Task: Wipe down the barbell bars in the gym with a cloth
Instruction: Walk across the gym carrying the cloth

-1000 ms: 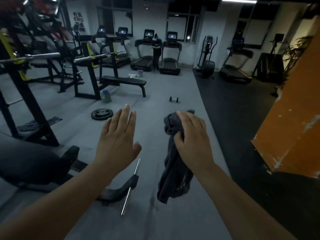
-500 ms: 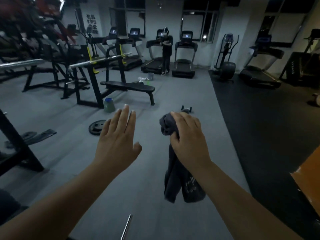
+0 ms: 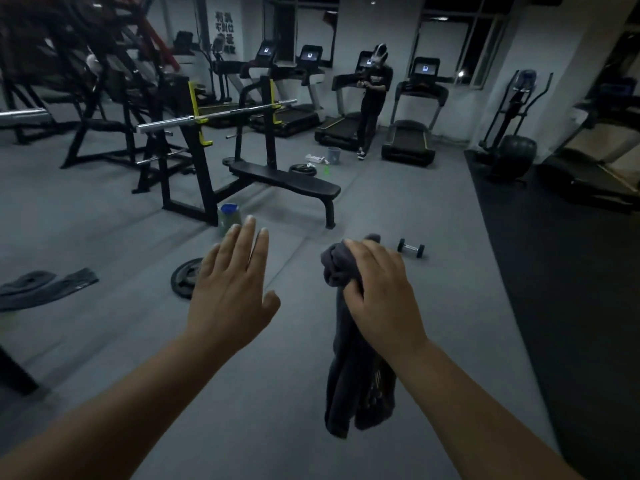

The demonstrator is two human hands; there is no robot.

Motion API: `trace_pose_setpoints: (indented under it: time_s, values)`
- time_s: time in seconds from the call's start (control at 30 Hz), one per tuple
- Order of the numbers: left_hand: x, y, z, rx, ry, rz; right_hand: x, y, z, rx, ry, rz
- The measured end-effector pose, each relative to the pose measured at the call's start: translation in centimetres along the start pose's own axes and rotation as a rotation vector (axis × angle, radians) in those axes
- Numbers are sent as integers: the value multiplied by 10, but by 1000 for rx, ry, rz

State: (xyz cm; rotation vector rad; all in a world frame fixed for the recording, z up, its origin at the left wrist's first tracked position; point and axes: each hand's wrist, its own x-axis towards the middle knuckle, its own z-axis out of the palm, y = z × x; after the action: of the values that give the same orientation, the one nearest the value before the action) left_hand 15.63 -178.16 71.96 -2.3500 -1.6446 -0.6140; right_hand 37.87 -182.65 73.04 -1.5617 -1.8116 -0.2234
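Right hand (image 3: 377,289): curled round bunched dark cloth (image 3: 353,386), tail hanging below.
Left hand (image 3: 232,292): flat, fingers spread, holding nothing.
Barbell bar (image 3: 214,116): racked ahead and left, well apart from both hands; long axis crossways; left hand nearer, cloth hand farther.

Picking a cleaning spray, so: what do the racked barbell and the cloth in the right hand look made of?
Barbell: apparently steel, chromed or polished; it glints silver along its length. Cloth: soft, matte, dark grey textile; it bunches in the right hand and hangs in limp folds. Fibre cannot be told.
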Motion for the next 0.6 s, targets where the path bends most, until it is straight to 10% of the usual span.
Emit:
trace_pose_setpoints:
  time_s: [0.6]
  values:
    - [491, -172, 256, 79, -82, -261, 501, 200, 369, 195, -105, -185]
